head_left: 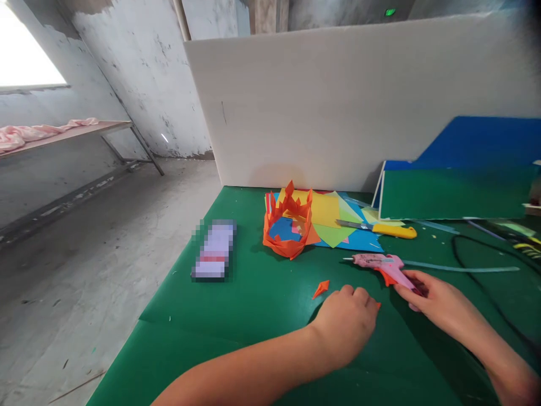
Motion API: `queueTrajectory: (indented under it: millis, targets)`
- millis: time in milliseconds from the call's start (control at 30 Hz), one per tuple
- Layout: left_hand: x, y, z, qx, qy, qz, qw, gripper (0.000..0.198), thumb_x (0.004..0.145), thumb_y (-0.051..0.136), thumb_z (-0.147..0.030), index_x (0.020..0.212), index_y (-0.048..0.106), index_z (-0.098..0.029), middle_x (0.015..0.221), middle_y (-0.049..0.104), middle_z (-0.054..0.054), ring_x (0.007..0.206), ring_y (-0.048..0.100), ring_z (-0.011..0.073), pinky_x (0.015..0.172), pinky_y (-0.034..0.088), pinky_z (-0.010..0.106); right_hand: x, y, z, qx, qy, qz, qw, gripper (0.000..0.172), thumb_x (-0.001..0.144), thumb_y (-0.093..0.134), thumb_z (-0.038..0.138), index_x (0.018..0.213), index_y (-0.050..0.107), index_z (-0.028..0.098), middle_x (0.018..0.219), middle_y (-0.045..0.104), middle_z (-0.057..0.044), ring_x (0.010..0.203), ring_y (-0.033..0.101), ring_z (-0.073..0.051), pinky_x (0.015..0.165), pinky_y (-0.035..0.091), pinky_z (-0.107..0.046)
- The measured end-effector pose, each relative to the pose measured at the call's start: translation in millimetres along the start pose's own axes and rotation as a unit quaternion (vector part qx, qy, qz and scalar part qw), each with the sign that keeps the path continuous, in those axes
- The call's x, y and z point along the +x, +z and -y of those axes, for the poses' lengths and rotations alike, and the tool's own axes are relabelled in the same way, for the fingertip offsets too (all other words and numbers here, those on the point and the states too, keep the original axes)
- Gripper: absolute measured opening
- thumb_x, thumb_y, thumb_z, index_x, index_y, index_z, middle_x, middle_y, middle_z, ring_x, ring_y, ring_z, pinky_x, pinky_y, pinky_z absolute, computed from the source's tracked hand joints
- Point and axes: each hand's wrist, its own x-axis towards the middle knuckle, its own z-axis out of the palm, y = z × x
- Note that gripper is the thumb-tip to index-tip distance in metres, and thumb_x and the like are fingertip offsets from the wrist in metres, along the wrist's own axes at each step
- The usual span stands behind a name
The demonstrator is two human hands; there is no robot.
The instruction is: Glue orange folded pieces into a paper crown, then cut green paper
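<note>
My right hand [433,296] is closed around the handle of a pink hot glue gun [376,260], whose nozzle points left. A long pale glue stick [460,266] sticks out of its back. My left hand [347,318] is closed, low over the green table, with an orange paper tip [378,306] showing past its fingers; the rest of that piece is hidden. Just left of these fingers lies a small folded orange paper piece [322,288]. Farther back stands an orange folded-paper crown [289,247] with pointed tips.
Coloured paper sheets [333,232] lie behind the crown, with a yellow-handled knife [393,230] on and beside them. A blurred phone-like object [215,251] is at left. A black cable [482,287] curves at right. A white board [321,107] closes the back.
</note>
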Motion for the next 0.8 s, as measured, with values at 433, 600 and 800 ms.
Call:
queueTrajectory:
  millis: [433, 600, 800]
  targets:
    - [-33, -31.2, 33, -0.445, -0.206, -0.124, 0.863, 0.011, 0.075, 0.058, -0.012, 0.080, 0.066, -0.017, 0.075, 0.066, 0.004, 0.065, 0.061, 0.0164, 0.060, 0.047, 0.026, -8, -5, 36, 0.239, 0.050, 0.062, 0.968, 0.018, 0.080, 0.055, 0.040, 0.086, 0.057, 0.024, 0.060, 0.058, -0.002, 0.052, 0.056, -0.020, 0.046, 0.047, -0.031]
    - [-32, -42.5, 42, -0.711, -0.321, -0.203, 0.591, 0.013, 0.070, 0.070, -0.021, 0.074, 0.058, -0.017, 0.067, 0.063, 0.000, 0.055, 0.058, 0.0096, 0.056, 0.049, 0.021, -15, -10, 51, 0.215, 0.020, 0.051, 0.975, 0.020, 0.081, 0.054, 0.045, 0.082, 0.058, 0.025, 0.058, 0.056, -0.003, 0.053, 0.053, -0.021, 0.048, 0.046, -0.033]
    - [-30, -35.3, 51, -0.723, -0.344, -0.246, 0.546, 0.038, 0.062, 0.081, -0.042, 0.068, 0.054, -0.016, 0.058, 0.060, -0.001, 0.051, 0.062, 0.0116, 0.051, 0.051, 0.021, -25, -5, 70, 0.031, -0.004, -0.030, 0.999, 0.034, 0.069, 0.065, 0.056, 0.073, 0.054, 0.025, 0.051, 0.048, 0.003, 0.044, 0.045, -0.016, 0.041, 0.036, -0.029]
